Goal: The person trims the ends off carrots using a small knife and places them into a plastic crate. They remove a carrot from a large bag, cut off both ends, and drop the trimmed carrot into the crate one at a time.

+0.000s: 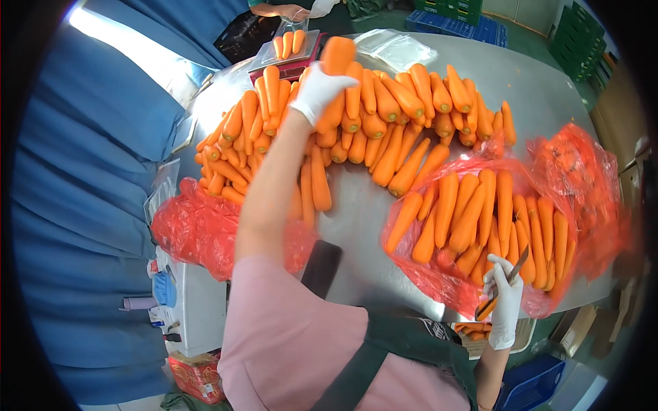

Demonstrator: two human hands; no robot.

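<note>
My left hand (324, 90), in a white glove, grips a thick carrot (338, 55) above the far side of a long curved pile of carrots (390, 103) on the metal table (354, 205). The held carrot is blurred. At the lower right, my right hand (505, 298), also gloved in white, closes around a slim, dark, knife-like tool (516, 264) held at a slant. That hand is beside an opened red plastic bag (437, 280) filled with carrots (468, 216). Something orange shows by the tool's lower end; what it is cannot be told.
Three carrots (289, 43) lie on a scale (314, 45); a co-worker's hand (295, 12) holds clear plastic behind it. Clear bags (396, 49) lie farther right. Red plastic bags (200, 226) (591, 180) flank the table, and a dark flat object (322, 267) lies near my body.
</note>
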